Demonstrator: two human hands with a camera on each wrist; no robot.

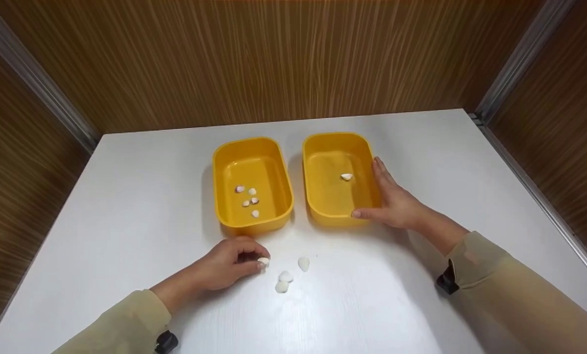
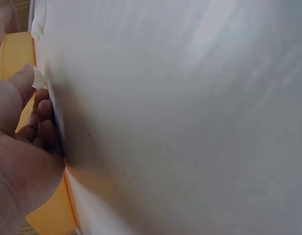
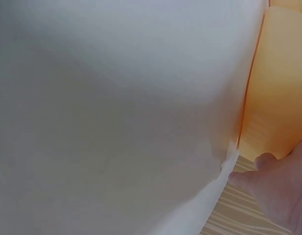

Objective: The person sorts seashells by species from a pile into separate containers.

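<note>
The left hand (image 1: 231, 263) pinches a white shell (image 1: 263, 261) by thumb and fingertip, low over the table (image 1: 150, 196) and just outside the left bin (image 1: 259, 174), off its six o'clock end. The likeliest mishap is a dropped shell, since the pinch takes so little of something small, smooth and probably hard. Lifting towards twelve might knock the bin's near wall, because the knuckles are so close to it. Three loose shells lie at three (image 1: 303, 264), four (image 1: 285, 277) and five o'clock (image 1: 282, 286) from the held one; the last two touch, so reaching for either could nudge the other (white on white, they'd be easy to overlook).

The right hand (image 1: 396, 204) grasps nothing: its fingers lie straight along the three o'clock side of the right bin (image 1: 325, 191), thumb at the near rim around five. Too hard a push there could slide the bin towards ten and jog the lone shell (image 1: 346, 176) near its middle. Five small shells sit in the left bin, mostly towards six.

The table is glossy, with glare at six o'clock. A wood-grain wall (image 1: 283, 64) stands at twelve, others at nine (image 1: 13, 147) and three (image 1: 569, 123), with metal posts (image 1: 527, 56) at the two far corners.
</note>
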